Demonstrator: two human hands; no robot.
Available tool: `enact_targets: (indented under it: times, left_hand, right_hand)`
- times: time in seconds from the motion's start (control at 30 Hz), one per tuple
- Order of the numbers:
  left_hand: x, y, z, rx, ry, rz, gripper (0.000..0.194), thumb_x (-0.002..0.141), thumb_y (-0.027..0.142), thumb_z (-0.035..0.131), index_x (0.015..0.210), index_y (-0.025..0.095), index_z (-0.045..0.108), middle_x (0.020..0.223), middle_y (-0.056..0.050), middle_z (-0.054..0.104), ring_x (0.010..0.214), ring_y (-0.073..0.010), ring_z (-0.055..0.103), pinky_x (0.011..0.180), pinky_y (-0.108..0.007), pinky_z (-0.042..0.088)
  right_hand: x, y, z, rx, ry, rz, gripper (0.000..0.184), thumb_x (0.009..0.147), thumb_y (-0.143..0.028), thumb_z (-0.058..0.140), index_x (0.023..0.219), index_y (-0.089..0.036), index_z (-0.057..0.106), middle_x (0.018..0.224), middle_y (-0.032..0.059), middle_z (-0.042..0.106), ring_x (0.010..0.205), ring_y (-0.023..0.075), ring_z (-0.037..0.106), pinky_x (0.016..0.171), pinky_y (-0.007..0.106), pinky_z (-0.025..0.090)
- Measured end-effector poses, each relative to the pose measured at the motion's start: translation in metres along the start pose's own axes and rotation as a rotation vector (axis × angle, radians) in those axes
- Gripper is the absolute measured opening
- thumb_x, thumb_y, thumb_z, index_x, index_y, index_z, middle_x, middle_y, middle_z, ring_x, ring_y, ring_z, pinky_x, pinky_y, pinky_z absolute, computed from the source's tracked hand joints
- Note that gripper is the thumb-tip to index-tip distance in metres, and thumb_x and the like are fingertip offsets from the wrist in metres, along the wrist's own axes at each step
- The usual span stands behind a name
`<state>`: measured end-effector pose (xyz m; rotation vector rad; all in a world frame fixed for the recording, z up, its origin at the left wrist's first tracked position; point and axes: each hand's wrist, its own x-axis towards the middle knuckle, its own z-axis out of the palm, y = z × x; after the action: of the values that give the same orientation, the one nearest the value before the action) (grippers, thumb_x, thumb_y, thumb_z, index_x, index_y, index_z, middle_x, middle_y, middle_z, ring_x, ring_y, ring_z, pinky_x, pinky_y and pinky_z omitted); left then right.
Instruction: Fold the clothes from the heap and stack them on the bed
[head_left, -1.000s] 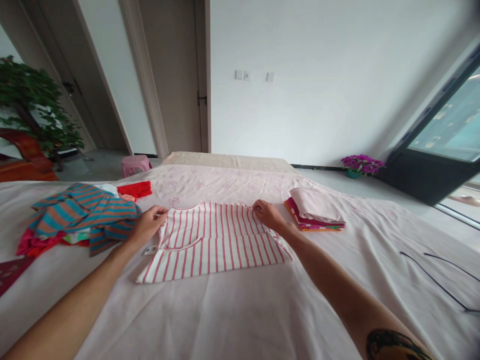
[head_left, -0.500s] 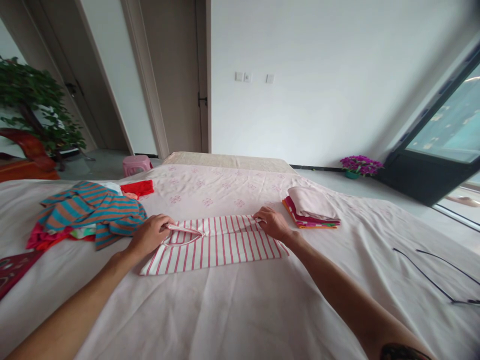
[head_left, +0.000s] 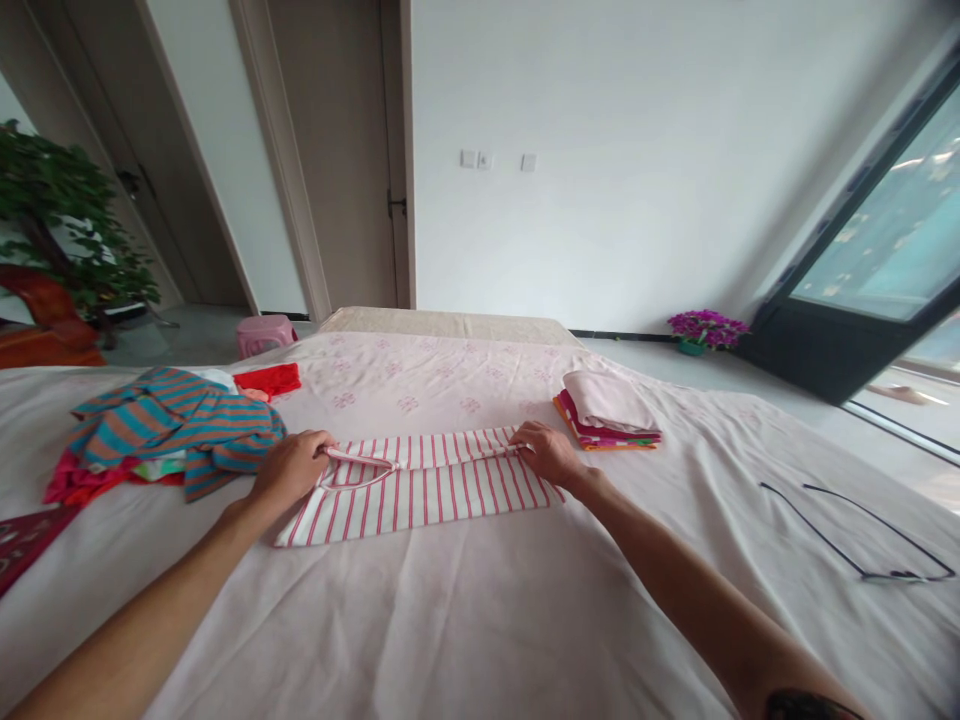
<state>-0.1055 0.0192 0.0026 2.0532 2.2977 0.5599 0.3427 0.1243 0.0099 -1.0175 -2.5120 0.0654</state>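
Observation:
A white garment with red stripes [head_left: 420,485] lies folded into a narrow band on the pale pink bed sheet [head_left: 480,620]. My left hand [head_left: 289,468] pinches its upper left corner, near the neckline. At the upper right corner, my right hand [head_left: 547,455] grips the folded edge with closed fingers. Both forearms reach in from the near edge of the bed.
A heap of unfolded clothes, topped by a teal and brown striped piece [head_left: 169,430], lies at the left. A small stack of folded clothes [head_left: 607,410] sits just right of my right hand. A thin black wire hanger [head_left: 855,535] rests at the right. A pink stool [head_left: 262,332] stands beyond the bed.
Both hands have pulled the garment's far edge toward me, folding its top half down over the lower half. It has gone from a flat shirt to a narrow band.

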Motion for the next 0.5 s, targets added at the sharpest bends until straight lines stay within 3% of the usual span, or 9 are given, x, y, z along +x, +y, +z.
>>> enact_targets:
  times: [0.17,0.27,0.4,0.5]
  left_hand:
    - [0.000,-0.005,0.004,0.025,-0.023,0.008,0.027,0.071,0.014,0.046,0.082,0.026,0.068,0.096,-0.002,0.071,0.089,-0.0219,0.063,0.076,-0.030,0.042]
    - [-0.001,-0.001,0.001,0.019,0.041,0.056,0.034,0.066,0.008,0.043,0.079,0.026,0.069,0.095,-0.003,0.071,0.090,-0.0237,0.063,0.081,-0.034,0.043]
    - [0.001,0.030,-0.002,-0.122,0.145,0.167,0.037,0.067,0.007,0.040,0.085,0.023,0.068,0.103,-0.002,0.070,0.099,-0.0213,0.062,0.093,-0.033,0.043]
    - [0.007,0.069,0.007,-0.243,0.107,0.185,0.037,0.081,0.015,0.035,0.095,0.023,0.068,0.108,-0.001,0.070,0.102,-0.0180,0.063,0.094,-0.030,0.045]
  right_hand:
    - [-0.008,0.000,-0.002,0.012,-0.024,0.017,0.035,0.073,-0.001,0.050,0.089,-0.023,0.072,0.094,0.0029,0.068,0.094,0.0173,0.060,0.086,0.027,0.045]
    - [-0.012,-0.001,-0.005,0.013,0.000,0.109,0.040,0.072,0.001,0.044,0.089,-0.022,0.072,0.093,0.0027,0.069,0.093,0.0174,0.060,0.086,0.027,0.045]
    - [-0.006,-0.015,-0.008,0.021,0.149,0.282,0.042,0.076,-0.001,0.041,0.100,-0.021,0.070,0.104,0.0050,0.069,0.099,0.0188,0.060,0.089,0.030,0.046]
    - [0.009,-0.042,0.001,0.051,0.109,0.184,0.042,0.087,-0.010,0.040,0.120,-0.021,0.063,0.122,0.0068,0.064,0.113,0.0199,0.056,0.098,0.034,0.043]
